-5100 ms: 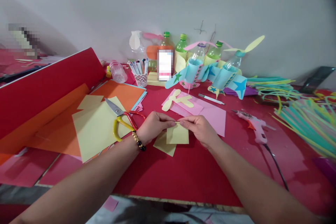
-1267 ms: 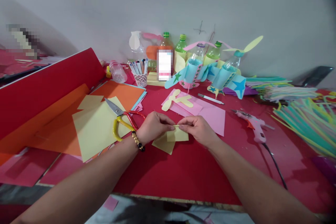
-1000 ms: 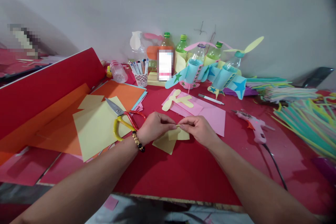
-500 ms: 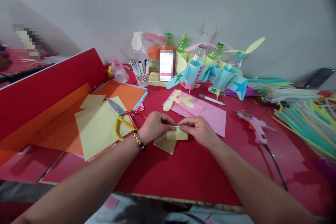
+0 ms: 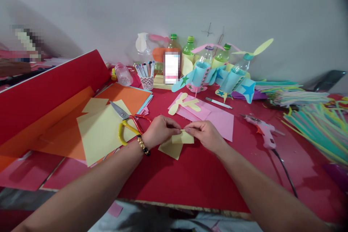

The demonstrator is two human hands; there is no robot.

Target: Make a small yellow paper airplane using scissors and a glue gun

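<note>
Between my two hands is a small piece of yellow paper (image 5: 183, 138), its far edge folded or rolled over. My left hand (image 5: 160, 130) pinches that edge at its left end, and my right hand (image 5: 204, 133) pinches it at the right. Under it lies another yellow paper piece (image 5: 171, 150), flat on the red table (image 5: 190, 181). Scissors (image 5: 125, 117) with one red and one yellow handle rest on a large yellow sheet (image 5: 100, 134), just left of my left hand. Yellow propeller-shaped cutouts (image 5: 179, 103) lie on pink paper (image 5: 223, 123) beyond my hands.
A pink glue gun (image 5: 265, 130) with a black cord lies at right, near bundles of coloured strips (image 5: 315, 127). Blue paper planes on bottles (image 5: 235, 78), a cup of markers (image 5: 146, 79) and a blurred screen (image 5: 172, 68) stand behind. A red board (image 5: 54, 98) rises at left.
My hands stay nearly still, pinching the yellow paper's far edge. At the far left, another person's hand has moved further into view behind the red board.
</note>
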